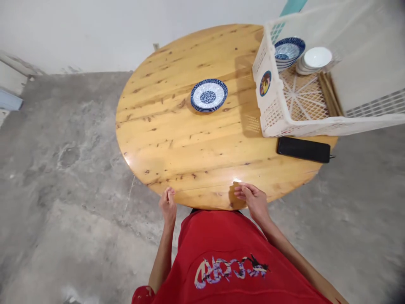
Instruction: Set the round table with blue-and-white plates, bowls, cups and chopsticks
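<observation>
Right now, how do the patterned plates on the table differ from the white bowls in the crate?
The plates carry a blue-and-white pattern, while the white bowls look plain. The plates sit on the wooden table; the white bowls stand inside the crate. The plates look wider than the white bowls. Both are round and stacked.

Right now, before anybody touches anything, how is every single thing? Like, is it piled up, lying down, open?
Table: upright
Crate: open on top, on the table
Plates: stacked, face up
Blue bowls: stacked, in the crate
White bowls: stacked, in the crate
Sticks: lying together, in the crate
Phone: lying flat, dark
Left hand: empty, fingers bent
Right hand: empty, fingers bent
</observation>
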Available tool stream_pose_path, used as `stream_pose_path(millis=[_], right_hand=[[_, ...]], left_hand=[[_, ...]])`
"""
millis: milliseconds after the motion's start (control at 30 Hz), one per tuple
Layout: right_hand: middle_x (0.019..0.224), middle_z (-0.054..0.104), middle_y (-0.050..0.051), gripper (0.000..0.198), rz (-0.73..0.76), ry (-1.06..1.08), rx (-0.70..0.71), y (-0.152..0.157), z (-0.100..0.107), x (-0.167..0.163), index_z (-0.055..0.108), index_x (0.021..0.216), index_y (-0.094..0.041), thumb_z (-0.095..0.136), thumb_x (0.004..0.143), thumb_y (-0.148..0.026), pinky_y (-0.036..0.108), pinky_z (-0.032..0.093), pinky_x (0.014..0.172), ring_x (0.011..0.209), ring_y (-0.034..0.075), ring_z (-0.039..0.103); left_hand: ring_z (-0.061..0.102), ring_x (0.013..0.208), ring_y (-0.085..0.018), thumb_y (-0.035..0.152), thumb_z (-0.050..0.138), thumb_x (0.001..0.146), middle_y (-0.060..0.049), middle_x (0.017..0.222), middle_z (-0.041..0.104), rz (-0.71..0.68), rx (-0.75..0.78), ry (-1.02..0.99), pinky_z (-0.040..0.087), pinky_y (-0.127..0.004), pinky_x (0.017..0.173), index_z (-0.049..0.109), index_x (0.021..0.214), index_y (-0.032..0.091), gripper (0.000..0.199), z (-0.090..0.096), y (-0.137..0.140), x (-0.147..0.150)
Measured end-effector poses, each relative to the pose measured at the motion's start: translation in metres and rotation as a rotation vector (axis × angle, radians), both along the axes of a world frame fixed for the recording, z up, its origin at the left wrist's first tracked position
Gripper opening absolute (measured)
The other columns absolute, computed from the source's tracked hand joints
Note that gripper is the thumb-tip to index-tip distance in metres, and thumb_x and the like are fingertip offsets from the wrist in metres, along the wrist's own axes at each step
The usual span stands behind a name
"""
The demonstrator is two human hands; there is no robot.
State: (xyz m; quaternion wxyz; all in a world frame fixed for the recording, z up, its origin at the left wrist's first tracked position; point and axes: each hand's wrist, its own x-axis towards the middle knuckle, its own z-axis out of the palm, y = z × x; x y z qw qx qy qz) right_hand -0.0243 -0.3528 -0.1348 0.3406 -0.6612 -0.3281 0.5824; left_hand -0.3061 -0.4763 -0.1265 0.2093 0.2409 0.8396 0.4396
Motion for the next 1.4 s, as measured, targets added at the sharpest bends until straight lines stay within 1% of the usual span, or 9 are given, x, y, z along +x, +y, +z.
stream_pose_path(millis=[100, 167, 300, 433, 567, 800, 933, 1200, 1400], right_hand=[[0.079, 0.074, 0.007, 0.046, 0.038, 0.011, 0.017, 0.002, 0.000, 0.006, 0.069, 0.092, -0.017, 0.073, 0.066, -0.054, 0.029, 0.054, 0.054, 0.061, 0.019, 0.068], [0.079, 0.075, 0.007, 0.044, 0.048, 0.023, 0.030, 0.000, 0.001, 0.013, 0.069, 0.092, -0.018, 0.073, 0.066, -0.053, 0.029, 0.054, 0.054, 0.062, 0.019, 0.068], [0.077, 0.075, 0.007, 0.042, 0.005, 0.040, 0.019, -0.010, -0.001, 0.030, 0.068, 0.089, -0.018, 0.074, 0.065, -0.052, 0.028, 0.054, 0.053, 0.060, 0.018, 0.068], [0.077, 0.074, 0.008, 0.047, -0.024, 0.062, 0.003, -0.022, -0.002, 0.045, 0.069, 0.090, -0.017, 0.075, 0.064, -0.056, 0.028, 0.053, 0.053, 0.059, 0.018, 0.067], [0.075, 0.073, 0.007, 0.046, -0.034, 0.080, 0.022, -0.028, 0.000, 0.058, 0.069, 0.088, -0.018, 0.075, 0.065, -0.058, 0.029, 0.054, 0.054, 0.059, 0.018, 0.067], [0.073, 0.073, 0.006, 0.046, -0.047, 0.101, 0.013, -0.028, 0.001, 0.073, 0.070, 0.088, -0.019, 0.075, 0.063, -0.057, 0.029, 0.054, 0.054, 0.060, 0.020, 0.068], [0.072, 0.073, 0.006, 0.047, 0.010, 0.132, 0.012, -0.026, -0.003, 0.071, 0.070, 0.087, -0.019, 0.075, 0.060, -0.058, 0.030, 0.054, 0.052, 0.059, 0.021, 0.068], [0.067, 0.071, 0.005, 0.047, 0.153, 0.179, -0.016, -0.020, -0.004, 0.062, 0.071, 0.082, -0.019, 0.077, 0.055, -0.056, 0.030, 0.053, 0.050, 0.054, 0.019, 0.065], [0.066, 0.072, 0.005, 0.048, 0.177, 0.174, 0.003, -0.017, -0.004, 0.066, 0.071, 0.082, -0.018, 0.078, 0.053, -0.055, 0.028, 0.051, 0.048, 0.054, 0.019, 0.066]], left_hand=[[0.073, 0.080, -0.018, 0.043, 0.044, 0.094, -0.008, 0.092, 0.075, 0.068, 0.028, -0.012, 0.060, -0.030, 0.075, 0.068, 0.100, 0.018, 0.034, 0.003, -0.008, 0.010], [0.073, 0.080, -0.017, 0.042, 0.044, 0.095, -0.008, 0.092, 0.076, 0.052, 0.028, -0.013, 0.059, -0.030, 0.075, 0.068, 0.100, 0.019, 0.034, 0.005, -0.008, 0.021], [0.073, 0.084, -0.019, 0.040, 0.045, 0.095, -0.008, 0.091, 0.076, -0.096, 0.021, -0.027, 0.058, -0.033, 0.085, 0.069, 0.101, 0.019, 0.033, 0.007, 0.001, 0.049], [0.073, 0.088, -0.021, 0.040, 0.042, 0.097, -0.009, 0.094, 0.077, -0.201, 0.014, -0.090, 0.057, -0.036, 0.086, 0.069, 0.111, 0.018, 0.037, 0.007, 0.009, 0.075], [0.073, 0.089, -0.022, 0.043, 0.044, 0.097, -0.010, 0.093, 0.076, -0.271, 0.010, -0.111, 0.057, -0.038, 0.087, 0.069, 0.110, 0.017, 0.039, 0.006, 0.013, 0.086], [0.073, 0.087, -0.022, 0.043, 0.045, 0.096, -0.010, 0.093, 0.076, -0.287, 0.025, -0.053, 0.058, -0.037, 0.085, 0.070, 0.106, 0.017, 0.038, 0.007, 0.014, 0.098], [0.074, 0.085, -0.021, 0.039, 0.045, 0.096, -0.008, 0.091, 0.077, -0.291, 0.018, -0.006, 0.057, -0.036, 0.085, 0.071, 0.105, 0.020, 0.033, 0.009, 0.005, 0.108], [0.073, 0.078, -0.020, 0.040, 0.047, 0.094, -0.009, 0.090, 0.077, -0.191, 0.005, -0.007, 0.058, -0.034, 0.079, 0.071, 0.100, 0.019, 0.033, 0.004, -0.024, 0.123], [0.074, 0.079, -0.020, 0.036, 0.044, 0.093, -0.008, 0.089, 0.078, -0.236, 0.007, 0.010, 0.058, -0.035, 0.080, 0.071, 0.103, 0.019, 0.033, 0.003, -0.004, 0.125]])
